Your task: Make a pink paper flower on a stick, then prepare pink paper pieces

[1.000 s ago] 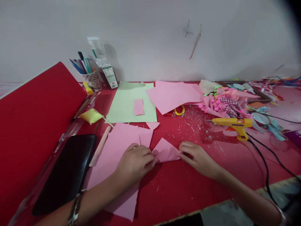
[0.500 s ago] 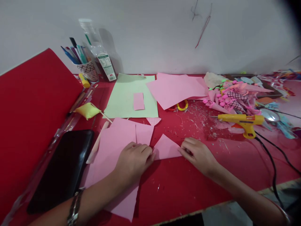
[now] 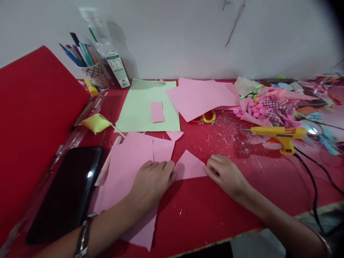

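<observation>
A pink paper triangle (image 3: 189, 166) lies on the red table between my two hands, its point facing away from me. My left hand (image 3: 156, 179) is closed at its left corner, with the fingers curled and the fingertips partly hidden. At the right corner, my right hand (image 3: 225, 173) pinches the paper between thumb and fingers. Beneath my left hand and forearm lies a larger pink sheet (image 3: 126, 157), with a slit near its top edge. A small pink rectangle (image 3: 157, 112) rests on the light green sheet (image 3: 137, 96) farther back.
A black phone (image 3: 67, 193) lies left of my forearm. A yellow glue gun (image 3: 285, 134) with a black cord is at the right, near a heap of pink paper cones (image 3: 268, 107). A pen cup (image 3: 95, 75) and a bottle (image 3: 115, 66) stand against the wall.
The view has shifted slightly, so the scene sits a little higher in the picture. Both hands stay at the triangle's corners; a bright reflection now shows on the phone.
</observation>
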{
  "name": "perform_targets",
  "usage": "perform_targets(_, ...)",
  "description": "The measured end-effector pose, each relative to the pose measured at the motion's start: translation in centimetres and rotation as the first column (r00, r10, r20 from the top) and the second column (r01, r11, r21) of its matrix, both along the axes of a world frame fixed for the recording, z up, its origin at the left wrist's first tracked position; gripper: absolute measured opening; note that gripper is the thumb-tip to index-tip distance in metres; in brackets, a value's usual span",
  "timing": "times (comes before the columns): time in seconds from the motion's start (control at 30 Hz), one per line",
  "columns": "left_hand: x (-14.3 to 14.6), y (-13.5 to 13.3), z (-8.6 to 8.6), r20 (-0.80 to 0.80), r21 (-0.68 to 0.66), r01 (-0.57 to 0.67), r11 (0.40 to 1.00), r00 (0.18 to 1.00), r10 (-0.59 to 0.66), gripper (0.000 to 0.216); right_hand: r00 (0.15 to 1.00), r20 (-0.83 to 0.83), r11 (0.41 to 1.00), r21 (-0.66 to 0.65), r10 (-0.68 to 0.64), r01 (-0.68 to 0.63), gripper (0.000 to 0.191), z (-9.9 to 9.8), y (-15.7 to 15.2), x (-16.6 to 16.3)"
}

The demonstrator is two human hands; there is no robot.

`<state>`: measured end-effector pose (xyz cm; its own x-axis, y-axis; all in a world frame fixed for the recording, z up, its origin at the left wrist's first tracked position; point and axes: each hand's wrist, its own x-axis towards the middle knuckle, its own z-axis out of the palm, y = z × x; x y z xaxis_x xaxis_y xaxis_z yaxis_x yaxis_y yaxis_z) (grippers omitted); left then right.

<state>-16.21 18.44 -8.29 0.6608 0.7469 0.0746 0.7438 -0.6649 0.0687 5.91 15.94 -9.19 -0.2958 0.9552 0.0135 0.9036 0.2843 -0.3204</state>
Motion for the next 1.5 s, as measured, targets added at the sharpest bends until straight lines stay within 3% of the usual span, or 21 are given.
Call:
perform_targets(0.07, -0.2, 0.2, 0.2, -0.034, -0.074, 0.048, 0.996, 0.998, -0.051, 0.020, 1.000, -0.024, 1.000, -0.005, -0.008, 0.008, 0.029, 0.0, 0.0, 0.0)
perform_targets(0.23, -1.3, 1.1, 0.8, -0.046, -0.108, 0.236, 0.966, 0.969, -0.242, 0.054, 1.000, -0.025, 1.000, 0.017, 0.009, -0.009, 0.028, -0.1, 0.0, 0.0)
perform_targets(0.57, -3.4, 3.3, 0.8, 0.058, -0.219, 0.402, 0.889, 0.915, -0.400, 0.042, 1.000, 0.009, 1.000, 0.000, 0.023, -0.023, 0.028, 0.3, 0.1, 0.0)
perform_targets(0.67, -3.5, 3.7, 0.9, 0.082, -0.233, 0.407, 0.883, 0.913, -0.399, 0.041, 1.000, 0.020, 1.000, -0.008, 0.007, -0.007, 0.024, 0.5, 0.0, -0.1)
perform_targets(0.77, -3.5, 3.9, 1.0, 0.086, -0.257, 0.403, 0.878, 0.915, -0.394, 0.041, 0.998, 0.067, 0.998, 0.065, 0.011, -0.015, 0.012, 1.0, -0.2, -0.6)
perform_targets(0.93, -3.3, 4.0, 1.2, 0.100, -0.289, 0.408, 0.866, 0.913, -0.396, 0.047, 0.944, 0.184, 0.928, 0.206, 0.275, -0.311, 0.025, 1.6, -0.8, -2.6)
perform_targets(1.1, -3.2, 3.8, 1.4, 0.095, -0.267, 0.401, 0.876, 0.916, -0.390, 0.044, 0.865, 0.173, 0.860, 0.128, 0.471, -0.494, 0.034, 1.8, -1.2, -4.5)
perform_targets(1.33, -3.6, 4.1, 0.3, 0.137, -0.251, 0.423, 0.871, 0.906, -0.400, 0.047, 0.879, 0.130, 0.879, 0.075, 0.459, -0.470, 0.031, 1.8, -0.9, -4.5)
perform_targets(1.5, -3.6, 4.1, 0.7, 0.159, -0.277, 0.416, 0.866, 0.909, -0.385, 0.048, 0.915, 0.044, 0.915, 0.035, 0.400, -0.402, 0.030, 2.8, -1.1, -2.4)
